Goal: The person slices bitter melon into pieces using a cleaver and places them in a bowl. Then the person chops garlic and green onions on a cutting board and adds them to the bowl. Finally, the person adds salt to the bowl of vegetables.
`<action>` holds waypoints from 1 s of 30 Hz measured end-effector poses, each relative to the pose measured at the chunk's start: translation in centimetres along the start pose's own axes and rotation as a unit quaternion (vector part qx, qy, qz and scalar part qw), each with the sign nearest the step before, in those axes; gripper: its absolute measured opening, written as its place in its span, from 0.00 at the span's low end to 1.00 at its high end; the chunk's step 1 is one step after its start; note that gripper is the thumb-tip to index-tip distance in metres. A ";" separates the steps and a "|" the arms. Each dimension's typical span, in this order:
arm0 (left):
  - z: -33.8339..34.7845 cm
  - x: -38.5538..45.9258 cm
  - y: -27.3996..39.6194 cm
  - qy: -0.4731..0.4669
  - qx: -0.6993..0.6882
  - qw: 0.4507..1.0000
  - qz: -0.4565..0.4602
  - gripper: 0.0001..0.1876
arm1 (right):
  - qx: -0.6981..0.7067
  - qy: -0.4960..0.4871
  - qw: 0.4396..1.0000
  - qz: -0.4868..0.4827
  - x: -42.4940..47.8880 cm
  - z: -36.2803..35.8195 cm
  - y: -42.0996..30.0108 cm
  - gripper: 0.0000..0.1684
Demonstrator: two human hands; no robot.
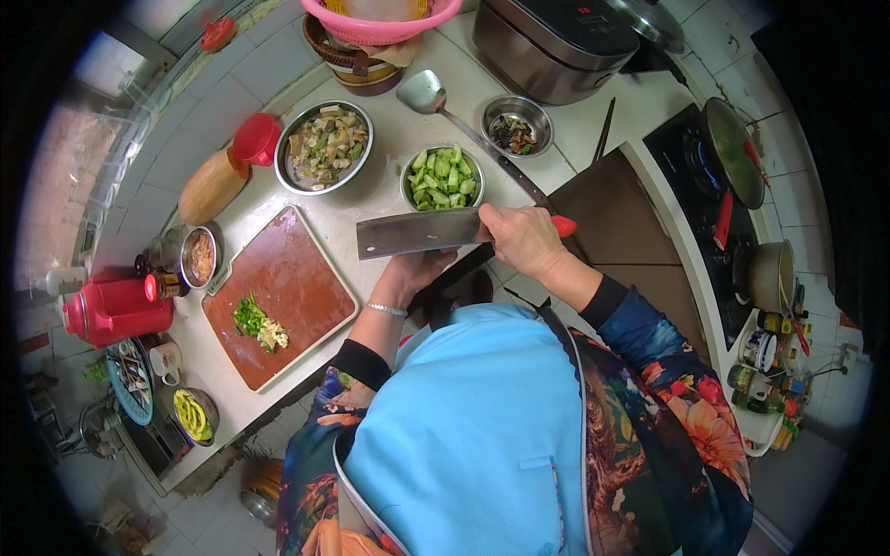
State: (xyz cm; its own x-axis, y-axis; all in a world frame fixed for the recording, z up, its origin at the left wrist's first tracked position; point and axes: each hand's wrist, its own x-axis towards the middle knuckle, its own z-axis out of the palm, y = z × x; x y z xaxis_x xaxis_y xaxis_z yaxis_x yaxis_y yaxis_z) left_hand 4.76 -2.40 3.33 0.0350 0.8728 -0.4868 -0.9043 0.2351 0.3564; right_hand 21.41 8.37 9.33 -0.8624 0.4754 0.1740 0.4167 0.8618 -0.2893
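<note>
My right hand (523,236) grips the red handle of a cleaver (421,233), its broad blade pointing left over the counter's front edge. Beneath the blade is my left hand (418,270), partly hidden by it; whether it touches the blade or holds something I cannot tell. Just beyond the blade stands a steel bowl of cut green vegetable pieces (443,179). To the left lies a brown cutting board (299,271) with chopped green onion (248,315) and minced garlic (272,335) near its lower left part.
A metal bowl of mixed food (325,147), a spatula (421,92), a small steel bowl (518,125) and a rice cooker (556,45) stand farther back. At right, a wok (733,153) is over a lit burner beside a pot (770,276). A red thermos (118,311) stands left.
</note>
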 end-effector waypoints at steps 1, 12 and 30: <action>-0.7 0.0 0.2 -0.042 0.013 0.999 -0.012 0.13 | 0.004 -0.003 1.000 -0.006 0.1 -0.1 0.0 0.07; -1.1 0.0 0.0 -0.090 0.050 0.994 0.028 0.07 | 0.020 -0.019 1.000 -0.010 0.9 0.6 1.3 0.02; -1.7 1.1 0.8 -0.062 0.054 0.997 0.003 0.03 | 0.001 -0.013 1.000 -0.021 1.6 0.6 1.2 0.03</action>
State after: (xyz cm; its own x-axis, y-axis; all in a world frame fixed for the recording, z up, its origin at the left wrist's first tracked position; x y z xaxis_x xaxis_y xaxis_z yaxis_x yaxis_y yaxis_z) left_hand 3.33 -1.99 1.71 0.0883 0.9188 -0.3846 -0.8533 0.2690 0.4466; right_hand 20.33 10.06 8.71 -0.8863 0.4340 0.1612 0.3794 0.8804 -0.2844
